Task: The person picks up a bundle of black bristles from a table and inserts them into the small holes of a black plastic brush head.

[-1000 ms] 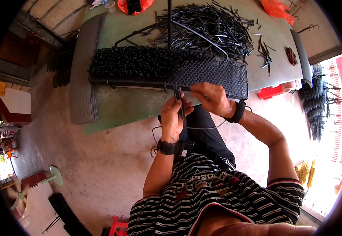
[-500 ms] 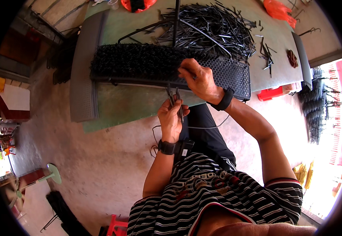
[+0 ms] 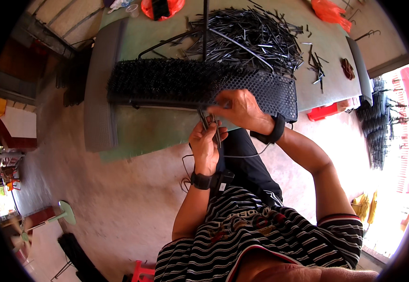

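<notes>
My left hand (image 3: 206, 145) is closed around a few thin dark strips (image 3: 217, 131), their ends pointing up toward the panel's near edge. Just above them is my right hand (image 3: 243, 113), bent at the wrist; its fingertips are smeared by motion, so I cannot tell whether they pinch anything. Behind both hands lies a long black perforated panel (image 3: 275, 91). Dense black bristle-like tufts (image 3: 162, 81) cover its left and middle portion, while the holes at its right end are bare. A thin black metal frame (image 3: 205, 33) rises from behind the panel.
A large heap of loose dark strips (image 3: 251, 40) covers the green table (image 3: 143, 141) behind the panel. Grey sheets (image 3: 100, 103) hang over its left end. Red bags (image 3: 329, 15) and a brown coil (image 3: 347, 69) lie farther out. A fan (image 3: 25, 236) stands lower left.
My right hand has come down from the panel's surface to the tops of the strips in my left hand. The left hand has stayed nearly in place.
</notes>
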A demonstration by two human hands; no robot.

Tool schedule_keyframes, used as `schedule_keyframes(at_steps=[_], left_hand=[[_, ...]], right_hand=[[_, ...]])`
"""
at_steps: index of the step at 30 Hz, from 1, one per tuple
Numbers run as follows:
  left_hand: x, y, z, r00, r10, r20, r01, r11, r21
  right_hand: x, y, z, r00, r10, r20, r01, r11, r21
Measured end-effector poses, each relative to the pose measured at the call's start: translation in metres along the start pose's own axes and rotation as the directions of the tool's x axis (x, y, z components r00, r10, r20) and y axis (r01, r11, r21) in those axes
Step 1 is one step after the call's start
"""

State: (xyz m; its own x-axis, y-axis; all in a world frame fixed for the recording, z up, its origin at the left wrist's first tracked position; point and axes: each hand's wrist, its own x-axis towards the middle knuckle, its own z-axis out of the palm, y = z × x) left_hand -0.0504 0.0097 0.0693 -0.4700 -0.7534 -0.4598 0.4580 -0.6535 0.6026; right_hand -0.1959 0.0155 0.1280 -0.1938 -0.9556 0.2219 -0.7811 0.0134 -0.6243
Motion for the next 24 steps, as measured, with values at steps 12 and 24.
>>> schedule_keyframes(at_steps=[12,24], left_hand=[[0.007,-0.022,0.026,0.989,0.133,0.064,-0.145,0.964,0.225],[0.011,-0.016,0.021,0.993,0.111,0.024,-0.114,0.969,0.217]], right_hand=[[0.005,0.034,-0.043,0.914,0.266,-0.306,-0.09,0.869,0.487],[0.028,0.055,-0.03,0.931,0.012,-0.365,0.069,0.976,0.209]])
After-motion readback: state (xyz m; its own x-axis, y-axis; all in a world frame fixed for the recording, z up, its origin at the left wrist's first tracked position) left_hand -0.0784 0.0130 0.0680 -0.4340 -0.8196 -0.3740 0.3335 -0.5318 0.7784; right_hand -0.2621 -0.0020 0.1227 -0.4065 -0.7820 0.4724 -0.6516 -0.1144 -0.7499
